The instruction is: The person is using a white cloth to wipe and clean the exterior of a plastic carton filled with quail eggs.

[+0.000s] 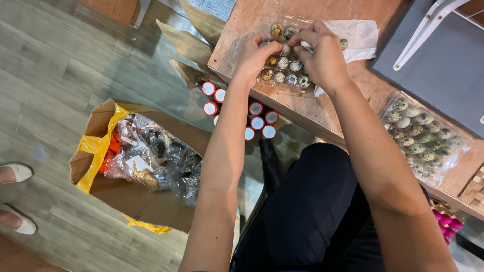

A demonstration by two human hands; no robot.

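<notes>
both hands over open egg tray (297, 83): left hand (253, 54) & right hand (322, 55) fingers pinch one quail egg (286, 49); peeling, i'd say; needs light grip.

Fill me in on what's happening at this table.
A seated person has both hands over an open clear tray of speckled eggs on the wooden table. The left hand and right hand meet above the eggs, pinching something small. A second egg tray lies closed to the right, a white tissue beside them.
</notes>
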